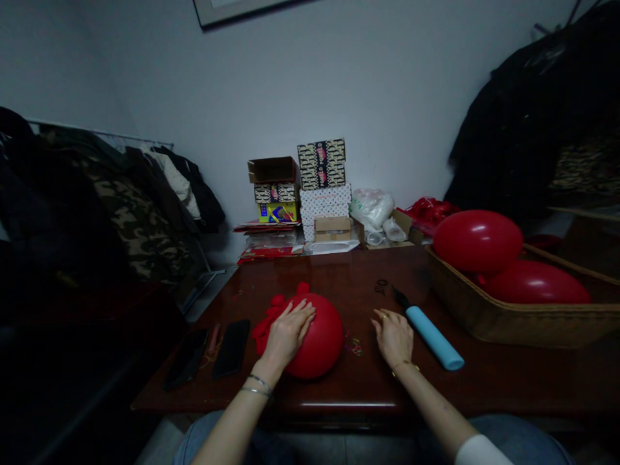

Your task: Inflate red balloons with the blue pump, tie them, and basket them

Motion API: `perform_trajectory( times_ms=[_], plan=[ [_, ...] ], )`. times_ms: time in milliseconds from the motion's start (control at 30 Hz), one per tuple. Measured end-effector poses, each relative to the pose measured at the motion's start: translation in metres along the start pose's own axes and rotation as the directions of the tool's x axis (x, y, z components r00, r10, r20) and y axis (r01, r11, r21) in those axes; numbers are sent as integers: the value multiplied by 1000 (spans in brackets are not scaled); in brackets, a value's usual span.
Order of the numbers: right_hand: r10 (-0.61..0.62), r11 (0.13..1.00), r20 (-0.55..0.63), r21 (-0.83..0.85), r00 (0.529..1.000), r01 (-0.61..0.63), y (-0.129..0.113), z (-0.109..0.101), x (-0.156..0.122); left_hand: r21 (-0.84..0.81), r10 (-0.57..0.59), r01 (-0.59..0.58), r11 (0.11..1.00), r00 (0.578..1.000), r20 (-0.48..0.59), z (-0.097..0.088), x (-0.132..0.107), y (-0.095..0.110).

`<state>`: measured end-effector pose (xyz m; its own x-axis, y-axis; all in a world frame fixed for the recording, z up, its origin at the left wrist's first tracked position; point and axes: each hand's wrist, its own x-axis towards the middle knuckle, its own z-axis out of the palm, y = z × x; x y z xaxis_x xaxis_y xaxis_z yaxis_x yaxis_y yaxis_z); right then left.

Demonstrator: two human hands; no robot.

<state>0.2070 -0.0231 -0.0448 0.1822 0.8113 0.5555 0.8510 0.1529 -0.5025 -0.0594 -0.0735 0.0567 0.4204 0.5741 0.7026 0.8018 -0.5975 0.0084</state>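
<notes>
A round, inflated red balloon (pixel 322 339) rests on the table in front of me. My left hand (pixel 290 329) lies over its upper left side, fingers stretched out along the surface. Several limp red balloons (pixel 264 329) are heaped just behind and left of it. To the right, my right hand (pixel 394 336) is low over the table with its fingers curled in; whatever they may hold is hidden. Beside that hand lies a light blue balloon pump (pixel 434 337) with a black nozzle. Small coloured rubber bands (pixel 356 347) are scattered between the balloon and my right hand.
A wicker basket (pixel 508 323) with two inflated red balloons (pixel 477 241) stands at the right. Two dark phones (pixel 231 349) lie at the left. A small dark looped item (pixel 381 286) sits behind my right hand. Stacked boxes (pixel 324 206) and a plastic bag (pixel 372 206) line the wall.
</notes>
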Motion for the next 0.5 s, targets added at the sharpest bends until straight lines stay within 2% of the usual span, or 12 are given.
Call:
perform_trajectory(
  times_ms=[100, 267, 500],
  plan=[
    [-62, 998, 94, -15, 994, 64, -2, 4, -5, 8, 4, -4, 1000, 1000, 4, 0, 0, 0],
    [-150, 986, 252, -27, 956, 162, -7, 12, -11, 15, -1, 1, 1000, 1000, 10, -1, 0, 0],
    [-230, 964, 390, -32, 892, 262, -7, 23, -13, 2, -6, 6, 1000, 1000, 6, -1, -2, 0]
  ],
)
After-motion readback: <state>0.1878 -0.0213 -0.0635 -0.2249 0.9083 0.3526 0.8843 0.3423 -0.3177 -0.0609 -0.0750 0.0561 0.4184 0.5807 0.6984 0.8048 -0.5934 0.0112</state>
